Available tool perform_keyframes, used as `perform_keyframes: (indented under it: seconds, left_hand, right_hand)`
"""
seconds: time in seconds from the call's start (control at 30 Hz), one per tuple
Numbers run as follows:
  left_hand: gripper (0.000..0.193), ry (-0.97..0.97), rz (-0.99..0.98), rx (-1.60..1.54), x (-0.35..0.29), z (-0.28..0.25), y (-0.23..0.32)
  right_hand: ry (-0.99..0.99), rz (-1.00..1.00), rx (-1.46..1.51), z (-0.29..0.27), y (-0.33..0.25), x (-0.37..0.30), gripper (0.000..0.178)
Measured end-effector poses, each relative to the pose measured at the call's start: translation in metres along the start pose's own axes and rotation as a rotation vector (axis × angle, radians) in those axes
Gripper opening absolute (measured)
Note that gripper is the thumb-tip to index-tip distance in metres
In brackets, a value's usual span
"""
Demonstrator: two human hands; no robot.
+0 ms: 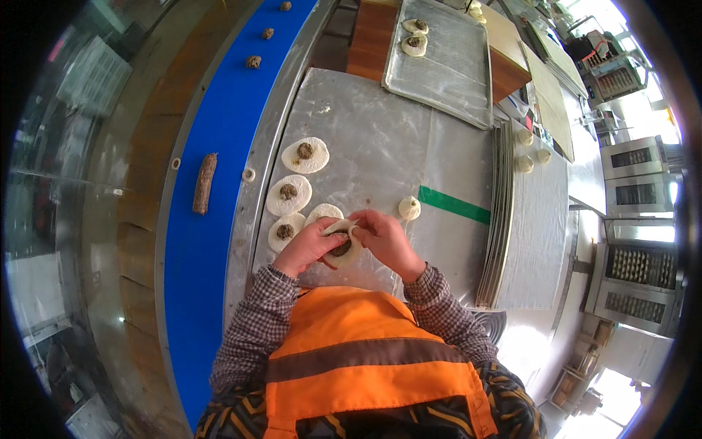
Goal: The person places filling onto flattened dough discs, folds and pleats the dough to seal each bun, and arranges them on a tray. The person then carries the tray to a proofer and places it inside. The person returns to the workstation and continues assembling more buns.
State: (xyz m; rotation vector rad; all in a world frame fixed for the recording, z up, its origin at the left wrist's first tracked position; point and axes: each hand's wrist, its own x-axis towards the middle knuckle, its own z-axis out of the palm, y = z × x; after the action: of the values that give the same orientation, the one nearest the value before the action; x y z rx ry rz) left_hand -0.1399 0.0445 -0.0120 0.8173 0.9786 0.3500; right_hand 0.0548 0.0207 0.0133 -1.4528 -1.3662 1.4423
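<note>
Close in front of my apron, a dough wrapper [352,257] with a dark lump of filling [341,248] is held between my two hands. My left hand [301,249] cups it from the left, the thumb near the filling. The fingers of my right hand [387,240] pinch the wrapper's right edge. Just beyond my left hand lies a flat dough round [324,211], partly covered. Three more rounds [297,185] with filling on them form a column along the table's left side. One closed bun [409,208] sits beyond my right hand.
A blue conveyor belt [212,132] runs along the left, carrying a long roll of filling [205,183] and three small lumps [253,62]. At the far side stands a metal tray [446,73] with filled dough rounds. Stacked trays [537,241] on the right bear several buns [524,163].
</note>
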Motion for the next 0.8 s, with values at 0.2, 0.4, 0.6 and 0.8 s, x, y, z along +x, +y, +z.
perform_keyframes:
  seconds: [0.2,0.4,0.6,0.8]
  left_hand:
    - [0.039,-0.073,-0.141,0.243,0.003,-0.003,0.008]
    - [0.037,-0.004,-0.037,0.118,-0.002,-0.005,0.000]
    - [0.034,0.230,0.138,0.389,-0.005,0.000,-0.011]
    - [0.038,0.109,-0.016,0.578,-0.001,-0.003,-0.003]
  right_hand:
    - [-0.047,0.034,-0.153,0.000,0.008,-0.003,0.014]
    - [-0.068,0.005,-0.342,0.001,0.009,-0.004,0.010]
    - [-0.044,0.112,0.123,0.008,0.008,-0.004,0.010]
    - [-0.041,-0.135,-0.236,0.010,0.013,-0.002,0.013]
